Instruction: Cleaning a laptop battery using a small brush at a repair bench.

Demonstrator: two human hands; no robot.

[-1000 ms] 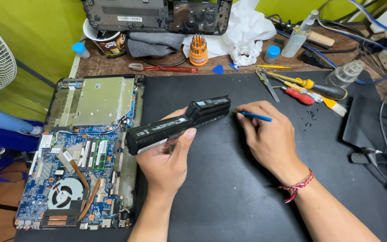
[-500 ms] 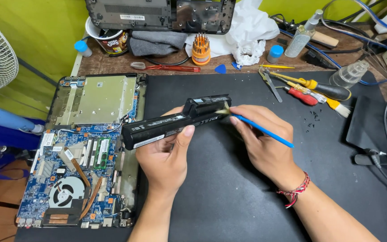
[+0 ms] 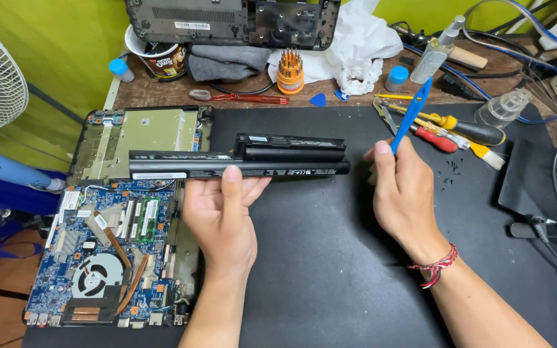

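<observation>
Holding a long black plastic laptop battery level over the black work mat.
Left hand pinches it, thumb on top; steadier gripped mid-length. Right hand, right of the battery, pinches a blue plastic pry tool — now lifted upright, off the seam it touched earlier.

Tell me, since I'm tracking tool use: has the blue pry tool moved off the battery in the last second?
Yes. The blue pry tool, in the right hand, has swung from the black battery pack's end to up and right, toward the yellow-handled screwdriver.
</observation>
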